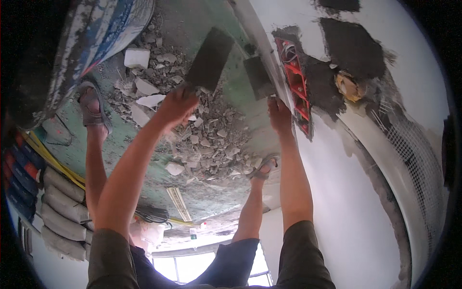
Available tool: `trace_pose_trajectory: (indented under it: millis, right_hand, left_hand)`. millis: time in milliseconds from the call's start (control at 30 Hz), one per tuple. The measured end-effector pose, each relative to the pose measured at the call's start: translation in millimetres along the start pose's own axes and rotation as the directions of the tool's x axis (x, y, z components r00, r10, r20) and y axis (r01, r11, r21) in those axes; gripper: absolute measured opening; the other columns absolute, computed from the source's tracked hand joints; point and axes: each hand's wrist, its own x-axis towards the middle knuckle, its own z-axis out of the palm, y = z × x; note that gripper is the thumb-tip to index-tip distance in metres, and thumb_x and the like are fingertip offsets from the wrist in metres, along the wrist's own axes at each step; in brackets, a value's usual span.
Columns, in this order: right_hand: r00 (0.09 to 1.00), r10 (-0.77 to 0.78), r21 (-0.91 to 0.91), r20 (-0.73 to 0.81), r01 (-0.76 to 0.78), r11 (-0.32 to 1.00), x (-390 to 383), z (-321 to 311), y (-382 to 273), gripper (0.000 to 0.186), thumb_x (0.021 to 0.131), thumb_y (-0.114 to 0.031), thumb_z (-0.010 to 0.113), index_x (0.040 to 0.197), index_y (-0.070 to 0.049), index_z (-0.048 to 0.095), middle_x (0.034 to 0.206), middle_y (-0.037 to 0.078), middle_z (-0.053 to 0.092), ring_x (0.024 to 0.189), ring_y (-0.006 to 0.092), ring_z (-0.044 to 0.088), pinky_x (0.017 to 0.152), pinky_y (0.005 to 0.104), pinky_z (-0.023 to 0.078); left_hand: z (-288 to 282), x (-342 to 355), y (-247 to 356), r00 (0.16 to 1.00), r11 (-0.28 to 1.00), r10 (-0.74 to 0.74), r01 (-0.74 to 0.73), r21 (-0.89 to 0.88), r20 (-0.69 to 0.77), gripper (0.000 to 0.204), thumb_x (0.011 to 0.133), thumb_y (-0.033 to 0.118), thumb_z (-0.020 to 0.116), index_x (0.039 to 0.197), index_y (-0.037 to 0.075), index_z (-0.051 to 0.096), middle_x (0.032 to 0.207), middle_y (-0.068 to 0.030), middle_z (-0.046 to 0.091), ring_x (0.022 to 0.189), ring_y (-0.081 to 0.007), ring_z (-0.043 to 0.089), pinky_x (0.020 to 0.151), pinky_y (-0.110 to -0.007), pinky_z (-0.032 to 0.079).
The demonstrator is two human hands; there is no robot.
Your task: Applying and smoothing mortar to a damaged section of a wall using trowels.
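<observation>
My left hand point(180, 103) is closed at the near end of a dark, flat rectangular plastering trowel point(210, 59), held out over the rubble. Whatever handle it has is hidden by the fist. Beside the wall, my right hand point(279, 114) grips a smaller trowel with a grey rectangular blade point(258, 77). That blade is near the wall's lower edge; whether it touches cannot be told. Just right of it, a row of red electrical boxes point(296, 79) is set into the white wall, with wires curled in the upper one. Dark wet-looking mortar point(353, 48) surrounds the boxes in patches.
Broken rubble point(211, 139) covers the green floor between my sandalled feet. A large paint-stained drum point(108, 33) stands at upper left. Stacked grey sacks point(62, 207) lie at lower left. A yellowish pipe end point(349, 86) and white mesh point(409, 144) show on the wall.
</observation>
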Motion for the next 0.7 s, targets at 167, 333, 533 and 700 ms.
trace_pose_trajectory:
  millis: [167, 333, 533, 700]
  right_hand:
    - [0.995, 0.056, 0.011, 0.078, -0.057, 0.998, 10.8, -7.0, 15.8, 0.037, 0.092, -0.037, 0.052, 0.111, -0.005, 0.061, 0.109, 0.022, 0.063, 0.103, 0.0406, 0.058, 0.089, 0.0462, 0.046]
    - [0.999, -0.014, 0.021, 0.048, 0.013, 1.000, 24.3, -9.2, 19.8, 0.040, 0.092, -0.039, 0.052, 0.114, -0.007, 0.060, 0.107, 0.024, 0.063, 0.103, 0.0420, 0.058, 0.088, 0.0469, 0.046]
    - [0.997, 0.015, -0.025, 0.082, -0.013, 1.000, 32.9, -11.2, -23.5, 0.041, 0.092, -0.040, 0.052, 0.114, -0.006, 0.060, 0.105, 0.024, 0.063, 0.101, 0.0427, 0.058, 0.085, 0.0471, 0.047]
    - [0.996, -0.075, -0.092, 0.054, 0.080, 0.993, 42.4, -13.3, -45.7, 0.041, 0.091, -0.041, 0.052, 0.114, -0.008, 0.060, 0.104, 0.024, 0.063, 0.098, 0.0429, 0.059, 0.083, 0.0474, 0.047]
  left_hand:
    - [1.9, 71.5, 46.1, 0.983, 0.993, -0.114, 0.116, 0.010, -0.144, 0.020, 0.082, 0.020, 0.061, 0.093, 0.004, 0.055, 0.064, -0.0057, 0.054, 0.047, -0.0142, 0.050, 0.040, -0.033, 0.039]
    - [14.4, 101.0, 35.6, 0.982, 0.981, -0.077, 0.105, 0.161, -0.174, 0.028, 0.081, 0.027, 0.061, 0.096, 0.003, 0.058, 0.073, -0.0123, 0.060, 0.055, -0.0187, 0.058, 0.046, -0.035, 0.046]
    - [21.7, 121.7, 14.8, 0.970, 0.613, 0.231, -0.082, 0.786, -0.079, 0.036, 0.082, 0.032, 0.055, 0.101, 0.001, 0.061, 0.094, -0.0211, 0.065, 0.088, -0.0351, 0.064, 0.077, -0.047, 0.052]
    - [33.6, 120.5, 18.6, 0.970, 0.786, 0.094, 0.066, 0.614, -0.225, 0.035, 0.084, 0.033, 0.054, 0.103, 0.004, 0.061, 0.098, -0.0220, 0.065, 0.094, -0.0406, 0.062, 0.083, -0.050, 0.050]
